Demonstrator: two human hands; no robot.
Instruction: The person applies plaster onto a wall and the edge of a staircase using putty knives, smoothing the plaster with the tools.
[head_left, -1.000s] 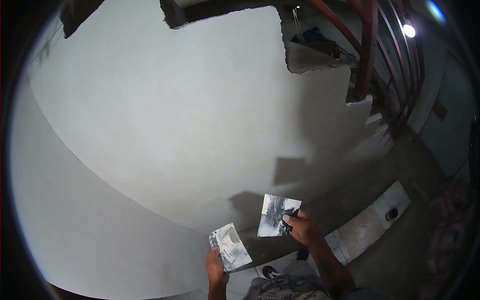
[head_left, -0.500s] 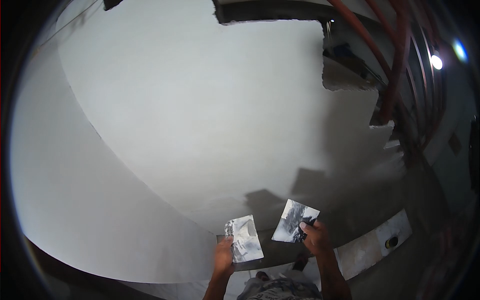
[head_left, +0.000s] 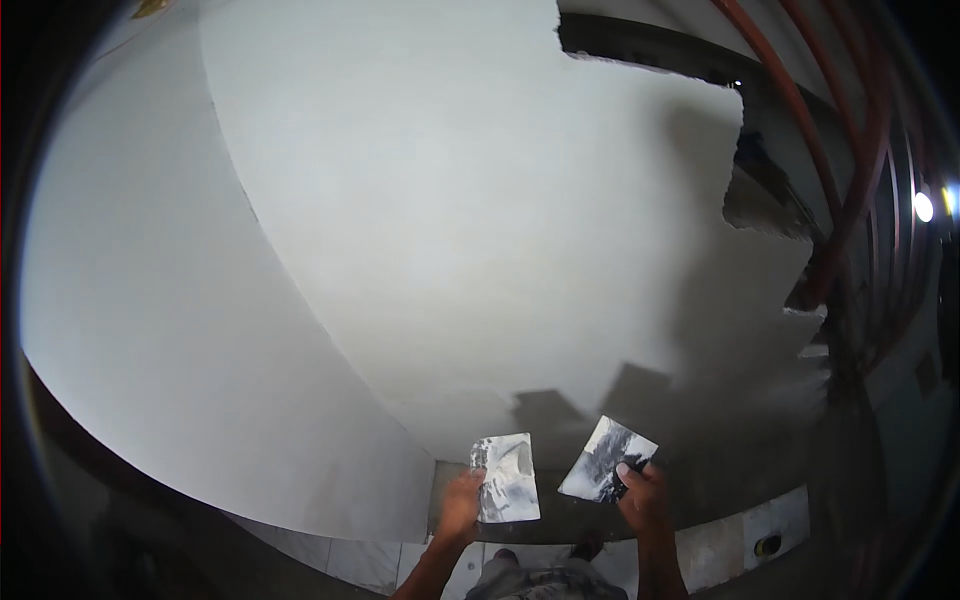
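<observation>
My left hand (head_left: 459, 504) grips a flat metal putty blade (head_left: 507, 478) smeared with white filler, held face up low in the view. My right hand (head_left: 640, 492) grips a second putty blade (head_left: 606, 459), also streaked grey and white, tilted toward the wall. The two blades are apart, side by side, close in front of a smooth white plastered wall (head_left: 450, 220). Both blades cast dark shadows on the wall just above them.
The wall meets a second white wall (head_left: 140, 300) at an inside corner on the left. A stepped staircase edge (head_left: 770, 215) with a red-brown railing (head_left: 850, 140) rises at the right. A bright lamp (head_left: 922, 206) shines far right. Tiled floor (head_left: 720, 545) lies below.
The view has swung left, so the staircase and lamp slid rightward. Both hands with their blades sit lower in the frame and closer together; their grips are unchanged.
</observation>
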